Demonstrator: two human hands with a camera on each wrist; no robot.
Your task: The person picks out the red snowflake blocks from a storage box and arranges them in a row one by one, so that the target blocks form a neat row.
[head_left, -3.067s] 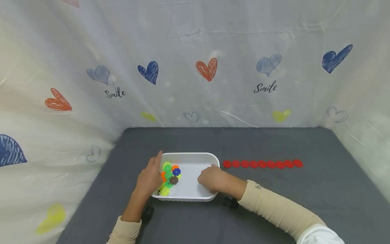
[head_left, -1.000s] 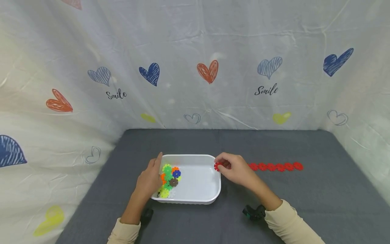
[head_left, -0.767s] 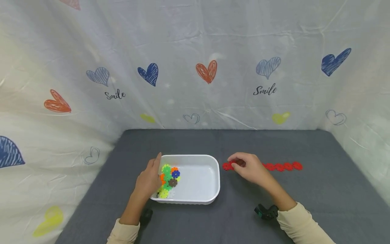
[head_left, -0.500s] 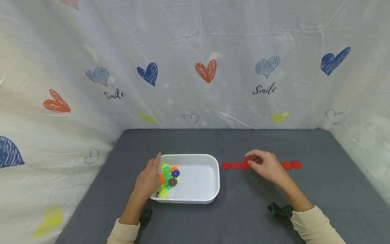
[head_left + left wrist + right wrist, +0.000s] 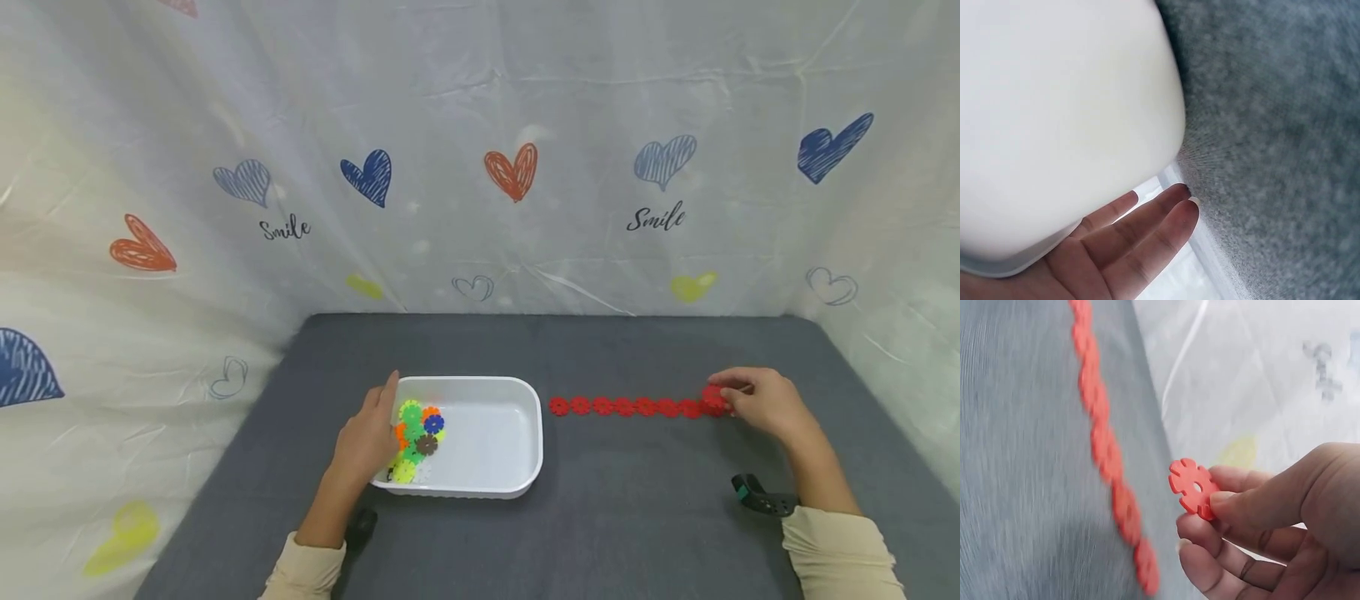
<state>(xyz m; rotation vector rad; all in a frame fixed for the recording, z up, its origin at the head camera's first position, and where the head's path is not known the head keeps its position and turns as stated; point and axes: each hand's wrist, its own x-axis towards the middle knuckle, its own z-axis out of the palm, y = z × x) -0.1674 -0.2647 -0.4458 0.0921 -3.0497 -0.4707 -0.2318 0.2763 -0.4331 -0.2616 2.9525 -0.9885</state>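
Note:
Between thumb and fingertips, my right hand [image 5: 768,407] pinches a red snowflake building disc [image 5: 1185,487], notched round its edge and with a small hole in the middle. The hand is above the right end of a row of red discs [image 5: 624,407], and the held disc overlaps that end in the head view. My left hand [image 5: 365,442] lies against the left side of a white tray [image 5: 491,492]. In the left wrist view its fingers [image 5: 1154,250] extend loosely along the tray's outside; the thumb is hidden.
Several discs in green, yellow, orange, blue, brown and white lie at the tray's left end, with a green disc [image 5: 413,427] among them. A grey cloth [image 5: 600,533] covers the table. Behind hangs a pale curtain [image 5: 442,250] printed with hearts.
From inside the tray, my right hand has come out with a red disc and travelled right above the row to its far end. My left hand has stayed at the tray.

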